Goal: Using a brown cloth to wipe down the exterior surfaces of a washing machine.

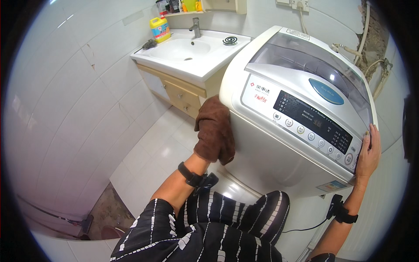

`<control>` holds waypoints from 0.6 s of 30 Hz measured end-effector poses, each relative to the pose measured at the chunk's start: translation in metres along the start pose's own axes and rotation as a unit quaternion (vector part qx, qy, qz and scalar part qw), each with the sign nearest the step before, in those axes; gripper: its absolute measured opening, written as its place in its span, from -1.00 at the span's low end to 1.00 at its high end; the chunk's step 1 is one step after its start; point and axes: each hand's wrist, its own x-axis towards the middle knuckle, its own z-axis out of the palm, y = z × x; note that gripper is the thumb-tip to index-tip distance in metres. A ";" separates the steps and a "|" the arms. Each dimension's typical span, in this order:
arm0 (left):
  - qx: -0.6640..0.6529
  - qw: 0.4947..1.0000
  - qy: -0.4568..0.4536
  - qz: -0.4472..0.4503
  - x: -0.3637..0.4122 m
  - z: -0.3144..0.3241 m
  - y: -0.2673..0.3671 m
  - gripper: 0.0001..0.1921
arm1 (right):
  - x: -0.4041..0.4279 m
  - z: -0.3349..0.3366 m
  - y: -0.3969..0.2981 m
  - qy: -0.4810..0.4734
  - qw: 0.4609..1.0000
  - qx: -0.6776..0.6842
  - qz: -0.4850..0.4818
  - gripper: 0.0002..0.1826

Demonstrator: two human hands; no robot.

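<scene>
A brown cloth (214,131) is draped over my left hand, covering the fingers completely. Hand and cloth lie against the left side of a top-loading washing machine (271,154), near its front corner. My right hand (369,155) rests on the machine's right edge, beside the control panel (314,119), with the thumb slightly apart from the fingers. The panel carries a row of round buttons and a dark display strip. Above it, the tinted transparent lid (307,59) is down. Black straps with small devices circle both wrists.
A white washbasin (183,49) on a wooden vanity (178,95) stands beyond, with a faucet (195,28), a yellow jug (160,30), a scouring pad (149,44) and a black mosquito coil (230,40). Hoses (376,70) run behind the machine. A long-handled brush (85,224) lies lower left.
</scene>
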 end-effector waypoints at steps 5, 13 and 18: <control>0.016 0.985 -0.118 -0.126 0.004 -0.010 0.015 -0.71 | 0.001 0.001 0.007 0.003 1.000 -0.010 -0.004 -0.60; -0.408 0.881 -0.065 -0.230 0.010 -0.031 0.018 -0.62 | 0.001 0.001 0.005 0.002 1.000 -0.020 -0.006 -0.61; -0.442 0.863 -0.080 -0.230 0.023 -0.035 0.018 -0.65 | 0.001 0.000 0.007 0.008 1.000 -0.017 -0.012 -0.61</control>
